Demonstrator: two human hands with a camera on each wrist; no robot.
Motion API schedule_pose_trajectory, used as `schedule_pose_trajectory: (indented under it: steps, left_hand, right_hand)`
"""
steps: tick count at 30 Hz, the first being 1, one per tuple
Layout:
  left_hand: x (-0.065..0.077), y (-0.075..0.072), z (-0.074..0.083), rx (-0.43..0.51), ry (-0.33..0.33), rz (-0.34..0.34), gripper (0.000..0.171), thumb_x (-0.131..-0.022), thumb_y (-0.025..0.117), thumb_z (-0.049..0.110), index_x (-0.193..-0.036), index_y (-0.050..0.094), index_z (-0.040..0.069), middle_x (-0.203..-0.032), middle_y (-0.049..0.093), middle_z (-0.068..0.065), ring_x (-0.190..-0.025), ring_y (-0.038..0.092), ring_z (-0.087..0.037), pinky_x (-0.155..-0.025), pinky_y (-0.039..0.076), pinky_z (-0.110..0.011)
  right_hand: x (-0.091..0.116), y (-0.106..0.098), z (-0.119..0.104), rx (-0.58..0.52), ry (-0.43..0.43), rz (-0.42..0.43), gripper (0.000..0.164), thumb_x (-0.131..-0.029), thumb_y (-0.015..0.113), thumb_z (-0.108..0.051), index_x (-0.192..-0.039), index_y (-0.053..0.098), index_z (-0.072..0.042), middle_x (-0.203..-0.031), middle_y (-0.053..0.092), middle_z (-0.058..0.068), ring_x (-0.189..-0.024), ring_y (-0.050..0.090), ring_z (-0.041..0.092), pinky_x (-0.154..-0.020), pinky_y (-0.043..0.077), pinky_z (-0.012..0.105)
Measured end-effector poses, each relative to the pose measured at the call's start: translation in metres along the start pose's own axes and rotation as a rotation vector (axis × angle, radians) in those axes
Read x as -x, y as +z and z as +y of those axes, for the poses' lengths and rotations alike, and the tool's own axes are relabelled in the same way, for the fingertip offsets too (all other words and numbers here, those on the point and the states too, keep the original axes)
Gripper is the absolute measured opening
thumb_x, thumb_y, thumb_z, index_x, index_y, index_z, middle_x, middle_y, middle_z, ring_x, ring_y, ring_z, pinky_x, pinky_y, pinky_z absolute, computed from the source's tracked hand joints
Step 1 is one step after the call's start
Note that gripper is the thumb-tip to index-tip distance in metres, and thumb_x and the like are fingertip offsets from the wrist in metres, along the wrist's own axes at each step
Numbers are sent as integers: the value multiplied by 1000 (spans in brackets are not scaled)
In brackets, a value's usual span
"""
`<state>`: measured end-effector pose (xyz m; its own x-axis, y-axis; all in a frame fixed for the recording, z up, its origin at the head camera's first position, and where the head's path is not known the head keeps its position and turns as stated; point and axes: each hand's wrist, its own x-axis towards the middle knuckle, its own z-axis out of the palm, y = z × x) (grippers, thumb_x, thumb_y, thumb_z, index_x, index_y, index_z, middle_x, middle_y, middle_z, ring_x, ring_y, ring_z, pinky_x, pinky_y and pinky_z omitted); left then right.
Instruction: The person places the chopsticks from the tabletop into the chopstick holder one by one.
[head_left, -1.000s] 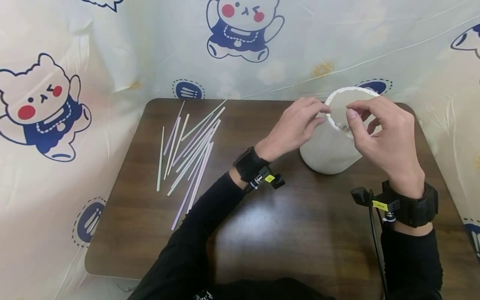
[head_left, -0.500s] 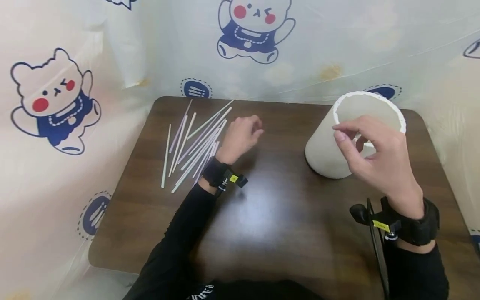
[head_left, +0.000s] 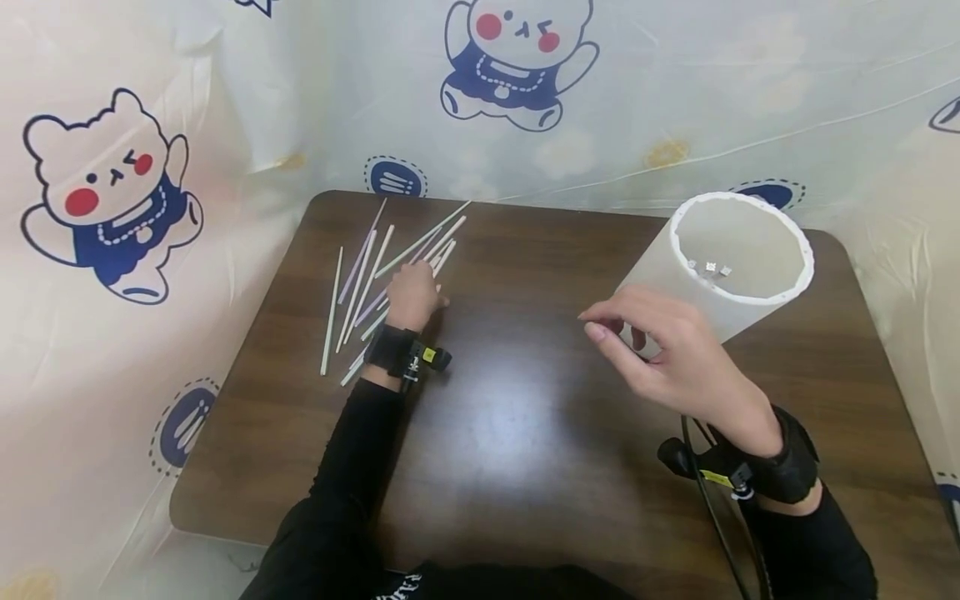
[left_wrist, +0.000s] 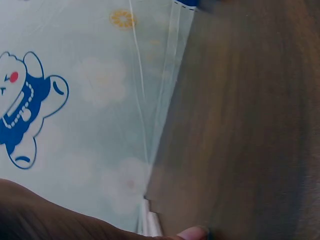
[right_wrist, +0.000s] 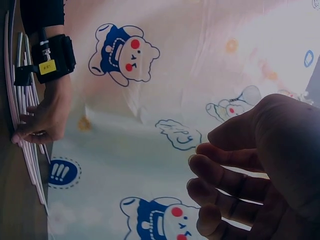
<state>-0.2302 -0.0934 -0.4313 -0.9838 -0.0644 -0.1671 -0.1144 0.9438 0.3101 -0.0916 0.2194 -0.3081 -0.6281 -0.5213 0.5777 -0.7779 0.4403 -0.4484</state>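
Several thin pastel sticks (head_left: 332, 321), white, pale green and lilac, lie loosely side by side on the left of the table. My left hand (head_left: 413, 296) is over the middle of them, fingers down among the sticks and thumb out to the right; in the right wrist view the left hand (right_wrist: 52, 115) has its thumb apart from the fingers. Its fingertips are hidden in the head view. My right hand (head_left: 663, 350) hovers in front of a white open-topped cylinder (head_left: 675, 258), fingers loosely bent, nothing between thumb and fingertips. Small pale stick ends (head_left: 710, 267) show inside the cylinder.
The brown wooden table (head_left: 510, 467) has a rounded edge and stands against a printed curtain (head_left: 337, 83) at the back and sides. A black cable (head_left: 708, 508) hangs from the right wrist camera (head_left: 678, 457).
My left hand has left the cylinder's rim and moved left onto the sticks. My right hand has drawn back from above the cylinder, toward me and leftward, uncovering the opening.
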Motion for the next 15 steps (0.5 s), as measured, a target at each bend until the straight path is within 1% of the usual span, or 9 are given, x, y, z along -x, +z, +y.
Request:
schedule_pose_trajectory:
  steps: [3, 5, 7, 10, 13, 15]
  left_hand:
    - [-1, 4, -1, 9, -1, 8, 35, -82, 85, 25, -101, 71, 0, -100, 74, -18, -93, 72, -39, -80, 60, -50]
    - [-1, 7, -1, 21, 0, 18, 32, -82, 85, 25, -97, 72, -1, -95, 74, -17, -89, 71, -36, -79, 60, -49]
    - [-1, 8, 1, 21, 1, 12, 30, -84, 84, 25, -94, 73, -1, -92, 74, -16, -86, 69, -33, -78, 59, -47]
    - [0, 9, 3, 33, 4, -10, 29, -88, 80, 25, -95, 73, -2, -91, 73, -16, -84, 66, -31, -78, 58, -45]
    - [2, 9, 5, 38, 14, -33, 26, -93, 74, 25, -92, 71, -1, -87, 70, -14, -80, 63, -30, -71, 55, -42]
    - [3, 8, 7, 37, 19, -52, 27, -96, 69, 25, -84, 68, 2, -79, 65, -10, -75, 60, -27, -64, 51, -38]
  right_hand:
    - [2, 3, 0, -1, 37, -24, 20, -85, 74, -2, -103, 75, -8, -84, 70, -3, -74, 52, 2, -62, 42, 12]
    - [3, 4, 1, -5, 55, -38, 21, -84, 75, -2, -104, 75, -8, -84, 70, -3, -73, 51, 2, -62, 41, 11]
    - [5, 5, 2, -5, 63, -47, 21, -84, 76, -2, -104, 75, -8, -84, 69, -4, -72, 51, 2, -62, 41, 11]
    - [7, 6, 3, -6, 75, -62, 21, -84, 76, -2, -104, 74, -9, -83, 67, -5, -72, 50, 1, -61, 42, 14]
    - [9, 8, 5, -14, 76, -63, 22, -84, 76, 0, -104, 74, -10, -81, 65, -6, -71, 49, 3, -60, 41, 15]
    - [11, 9, 7, -20, 76, -62, 23, -84, 75, 1, -104, 74, -11, -81, 65, -6, -70, 49, 2, -60, 40, 14]
